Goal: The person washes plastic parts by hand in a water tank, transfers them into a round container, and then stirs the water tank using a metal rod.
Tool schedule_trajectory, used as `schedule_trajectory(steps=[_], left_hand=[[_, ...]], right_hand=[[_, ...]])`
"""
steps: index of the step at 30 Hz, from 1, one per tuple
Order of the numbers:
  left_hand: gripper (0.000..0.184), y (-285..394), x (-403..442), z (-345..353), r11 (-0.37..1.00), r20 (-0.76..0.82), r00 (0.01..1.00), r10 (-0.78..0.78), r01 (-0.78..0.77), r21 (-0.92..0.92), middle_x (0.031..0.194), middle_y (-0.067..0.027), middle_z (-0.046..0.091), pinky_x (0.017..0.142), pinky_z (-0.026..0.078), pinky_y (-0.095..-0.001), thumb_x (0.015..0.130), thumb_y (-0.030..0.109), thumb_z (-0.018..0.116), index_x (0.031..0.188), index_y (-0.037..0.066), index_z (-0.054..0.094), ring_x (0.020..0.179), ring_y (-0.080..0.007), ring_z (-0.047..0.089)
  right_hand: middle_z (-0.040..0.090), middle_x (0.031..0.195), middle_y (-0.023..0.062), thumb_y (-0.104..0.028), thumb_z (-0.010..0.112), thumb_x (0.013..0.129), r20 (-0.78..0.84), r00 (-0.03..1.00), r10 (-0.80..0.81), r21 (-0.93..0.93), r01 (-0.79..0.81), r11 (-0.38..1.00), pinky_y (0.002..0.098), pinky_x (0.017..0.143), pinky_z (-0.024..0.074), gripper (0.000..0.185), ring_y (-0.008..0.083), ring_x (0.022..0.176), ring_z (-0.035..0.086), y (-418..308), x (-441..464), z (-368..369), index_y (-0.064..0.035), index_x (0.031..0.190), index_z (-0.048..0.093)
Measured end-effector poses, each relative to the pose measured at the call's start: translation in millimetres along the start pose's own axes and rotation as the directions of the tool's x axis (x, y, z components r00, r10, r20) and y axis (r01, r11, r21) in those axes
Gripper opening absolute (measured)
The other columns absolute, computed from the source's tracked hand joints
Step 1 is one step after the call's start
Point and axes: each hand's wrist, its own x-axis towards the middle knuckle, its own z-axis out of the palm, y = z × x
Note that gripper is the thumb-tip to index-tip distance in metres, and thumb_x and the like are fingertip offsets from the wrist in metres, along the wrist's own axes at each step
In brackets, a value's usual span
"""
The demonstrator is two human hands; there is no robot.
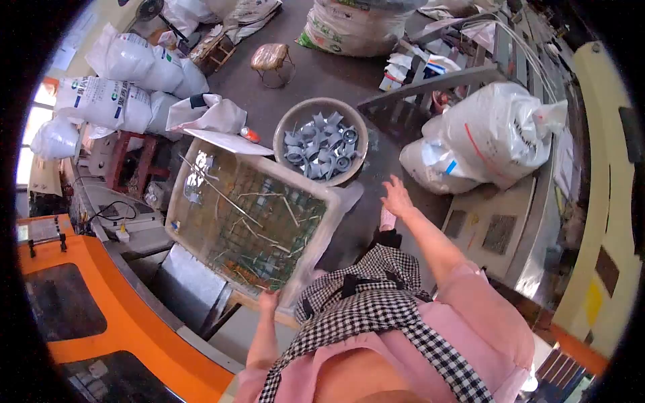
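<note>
My left hand (269, 299) is at the near edge of a large pale tub (316, 262), its fingers partly hidden against the rim, so its grip cannot be made out. Water, a green grid and several thin sticks show inside the tub. My right hand (396, 196) is held out over the dark floor, fingers apart and empty. Beyond it, to the upper left, stands a round basin (279, 136) with many grey plastic parts (321, 146) inside.
An orange machine (134, 295) lies at the left. White sacks (497, 134) stand at the right, and more sacks (107, 104) are stacked at the upper left. A small stool (269, 56) and a big full sack (356, 27) are farther back.
</note>
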Motion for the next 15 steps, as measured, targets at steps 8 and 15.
schedule_trajectory(steps=[8,15], left_hand=[[0.046,25,-18,125,0.942,0.265,0.964,-0.002,-0.088,0.325,0.095,-0.0172,0.062,0.076,0.048,-0.0392,0.079,0.045,0.05,0.085,0.003,0.066,0.088,-0.0305,0.06],[0.032,136,-39,140,0.925,0.126,0.981,-0.149,0.093,0.369,0.09,-0.0143,0.063,0.074,0.048,-0.0387,0.081,0.03,0.045,0.083,0.006,0.067,0.086,-0.0301,0.06]], right_hand=[[0.03,0.132,0.0193,-0.005,0.065,0.067,-0.108,0.96,-0.258,-0.116,0.245,0.962,0.0413,0.097,0.034,0.043,0.036,0.119,0.034,99,65,-121,-0.0031,0.108,0.053],[0.032,0.132,0.0201,-0.004,0.066,0.065,-0.335,0.894,-0.297,-0.139,0.265,0.954,0.0421,0.099,0.0307,0.042,0.0366,0.122,0.031,106,172,-192,-0.0015,0.104,0.054]])
